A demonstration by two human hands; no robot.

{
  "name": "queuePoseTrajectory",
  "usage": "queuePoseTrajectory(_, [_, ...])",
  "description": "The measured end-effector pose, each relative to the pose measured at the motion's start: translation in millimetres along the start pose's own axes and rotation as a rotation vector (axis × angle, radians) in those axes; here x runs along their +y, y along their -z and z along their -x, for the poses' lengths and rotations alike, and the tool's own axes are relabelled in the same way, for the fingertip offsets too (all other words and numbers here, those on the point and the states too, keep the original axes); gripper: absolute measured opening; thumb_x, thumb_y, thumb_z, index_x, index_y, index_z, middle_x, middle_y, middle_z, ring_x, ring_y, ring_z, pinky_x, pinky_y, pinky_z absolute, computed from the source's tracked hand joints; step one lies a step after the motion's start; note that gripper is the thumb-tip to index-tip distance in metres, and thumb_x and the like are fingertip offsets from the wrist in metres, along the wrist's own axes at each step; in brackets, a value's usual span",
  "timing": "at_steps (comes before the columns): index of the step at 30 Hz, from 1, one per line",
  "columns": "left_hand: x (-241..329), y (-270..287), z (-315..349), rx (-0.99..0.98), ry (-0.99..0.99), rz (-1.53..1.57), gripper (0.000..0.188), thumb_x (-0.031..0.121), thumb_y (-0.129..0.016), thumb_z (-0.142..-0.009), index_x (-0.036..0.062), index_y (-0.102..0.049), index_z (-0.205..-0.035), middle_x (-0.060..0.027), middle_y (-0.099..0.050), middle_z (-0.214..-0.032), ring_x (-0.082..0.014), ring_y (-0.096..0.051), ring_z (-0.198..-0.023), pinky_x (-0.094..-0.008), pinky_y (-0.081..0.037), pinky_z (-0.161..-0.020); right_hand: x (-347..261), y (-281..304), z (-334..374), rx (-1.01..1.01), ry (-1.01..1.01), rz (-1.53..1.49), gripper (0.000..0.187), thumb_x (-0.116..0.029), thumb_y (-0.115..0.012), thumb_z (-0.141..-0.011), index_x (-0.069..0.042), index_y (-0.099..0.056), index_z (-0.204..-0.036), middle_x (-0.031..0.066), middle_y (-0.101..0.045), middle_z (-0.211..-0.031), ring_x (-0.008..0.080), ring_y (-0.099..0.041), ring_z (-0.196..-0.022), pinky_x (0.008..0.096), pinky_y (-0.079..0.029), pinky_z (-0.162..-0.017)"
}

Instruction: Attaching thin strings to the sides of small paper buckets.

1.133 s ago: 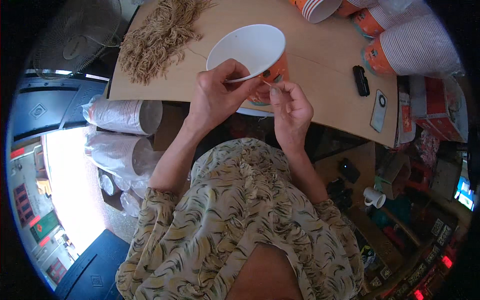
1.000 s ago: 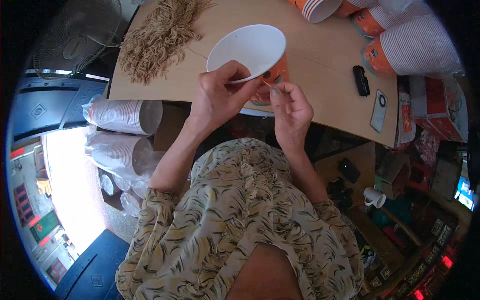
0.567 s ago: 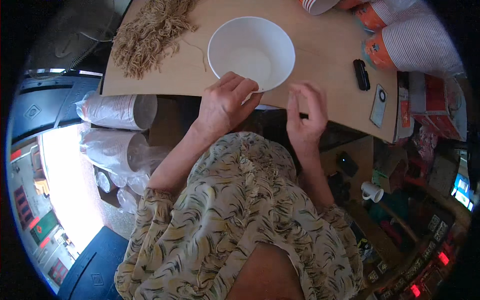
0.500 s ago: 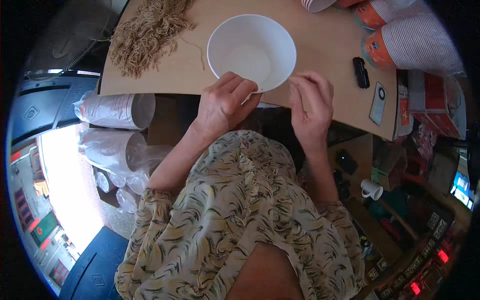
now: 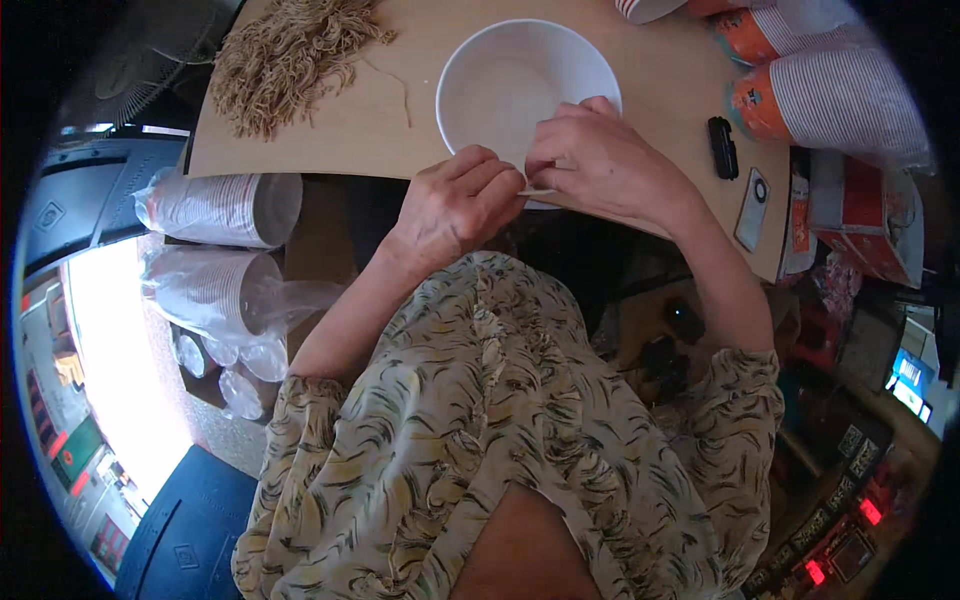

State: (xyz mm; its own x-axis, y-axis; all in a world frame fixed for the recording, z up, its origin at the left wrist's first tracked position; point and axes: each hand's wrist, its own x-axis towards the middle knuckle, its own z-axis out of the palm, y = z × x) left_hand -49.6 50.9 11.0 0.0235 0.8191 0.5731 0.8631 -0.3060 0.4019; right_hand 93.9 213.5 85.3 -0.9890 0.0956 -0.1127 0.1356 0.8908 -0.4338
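Observation:
A round white bucket (image 5: 485,95) stands upright on the table, close to its near edge. My left hand (image 5: 455,205) is closed at the near side of its rim, fingers curled. Over the near right rim, my right hand (image 5: 605,160) is bent inward, its thumb and fingers pinched together. A short pale tan cord (image 5: 538,192) spans the small gap between both hands' fingertips; its ends are hidden in the fingers. Whether my left fingers also grip the rim is hidden. A heap of tan cords (image 5: 285,70) lies left of the bucket, with one loose strand trailing toward it.
Stacked orange and white paper tubs (image 5: 830,100) in plastic lie at the table's right. A black stapler-like object (image 5: 722,148) and a flat grey item (image 5: 752,212) sit nearby. Below the table's left, wrapped white tub stacks (image 5: 215,208) lie beside a dark blue panel (image 5: 85,205).
My right hand has moved left, from the bucket's right side to my left fingertips. The tan cord now shows between them. The bucket appears slightly farther right and up in view.

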Motion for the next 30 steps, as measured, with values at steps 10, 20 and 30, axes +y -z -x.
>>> queuePoseTrajectory(10, [-2.8, 0.9, -1.2, 0.027, -0.035, -0.007, 0.018, 0.009, -0.074, -0.073, 0.0095, -0.060, -0.084, -0.0011, -0.062, -0.082, -0.0191, -0.064, -0.080, -0.0326, -0.056, -0.064, 6.7, -12.1, -13.1, -0.076, 0.005, -0.094, 0.011, -0.013, -0.069, -0.081, -0.004, -0.062, -0.080, 0.0084, -0.063, -0.084, 0.0281, -0.060, -0.085, 0.0397, -0.044, -0.084])
queuePoseTrajectory(20, [-5.5, 6.0, -14.0, 0.018, -0.044, -0.043, 0.016, 0.010, -0.074, -0.074, 0.0097, -0.061, -0.083, -0.0012, -0.061, -0.078, -0.0191, -0.063, -0.077, -0.0335, -0.056, -0.063, 20.8, -1.2, -14.1, -0.068, -0.213, -0.374, 0.012, -0.009, -0.066, -0.086, 0.002, -0.064, -0.090, 0.0128, -0.066, -0.087, 0.0221, -0.064, -0.084, 0.0361, -0.051, -0.077])
queuePoseTrajectory(30, [-3.9, 7.7, -11.6, -0.014, 0.001, -0.031, 0.015, 0.011, -0.073, -0.076, 0.0093, -0.063, -0.087, -0.0027, -0.063, -0.079, -0.0209, -0.064, -0.077, -0.0344, -0.056, -0.064, 19.6, 4.8, -21.1, -0.238, -0.120, -0.334, 0.015, -0.013, -0.069, -0.087, 0.001, -0.069, -0.093, 0.0133, -0.067, -0.087, 0.0243, -0.064, -0.085, 0.0361, -0.051, -0.077])
